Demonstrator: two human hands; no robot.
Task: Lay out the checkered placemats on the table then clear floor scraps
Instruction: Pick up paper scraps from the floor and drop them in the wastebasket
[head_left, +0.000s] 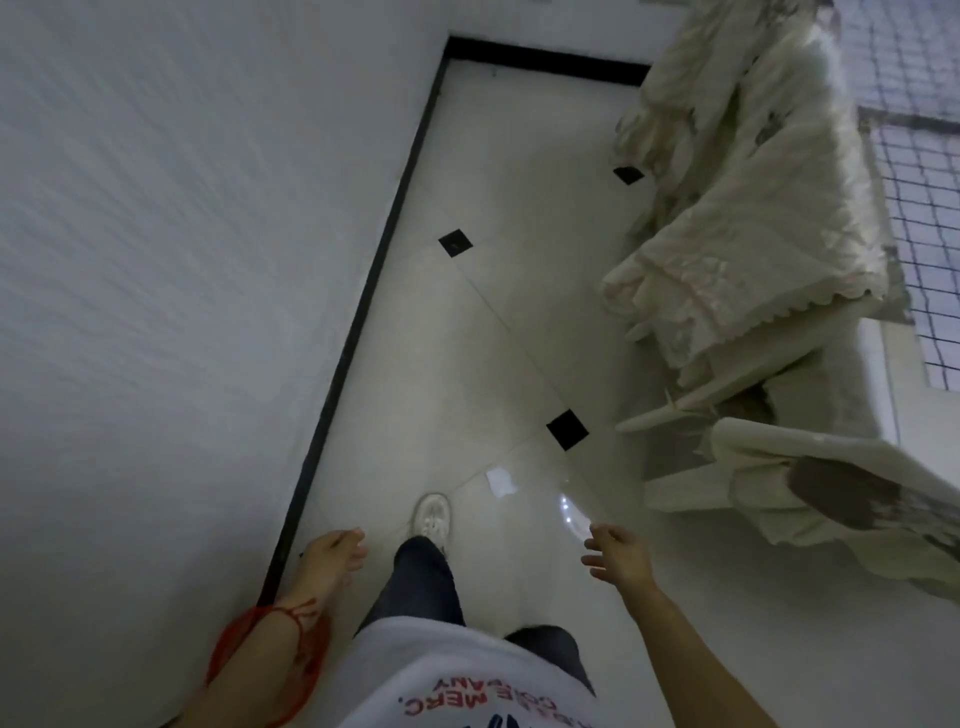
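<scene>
Left hand (332, 558) loosely curled, holding nothing; red cord (291, 618) at its wrist. Right hand (615, 553) fingers spread, empty. Both hang above glossy tiled floor (498, 322). White scrap (500, 480) lies on the floor just ahead of the white shoe (431, 514). Checkered cloth (919, 218) far right of scrap, beyond draped cream fabric (748, 208).

Glossy pale tiled floor (519, 322) with black diamond insets carries what looks like a paper scrap (500, 481).

Wall (182, 234): white, black baseboard (363, 312).
Floor (493, 322): glossy pale tiles, black diamond insets (567, 429) (light glare).
Right: cream lace-edged cloth (748, 208), meshed window (919, 197).
</scene>
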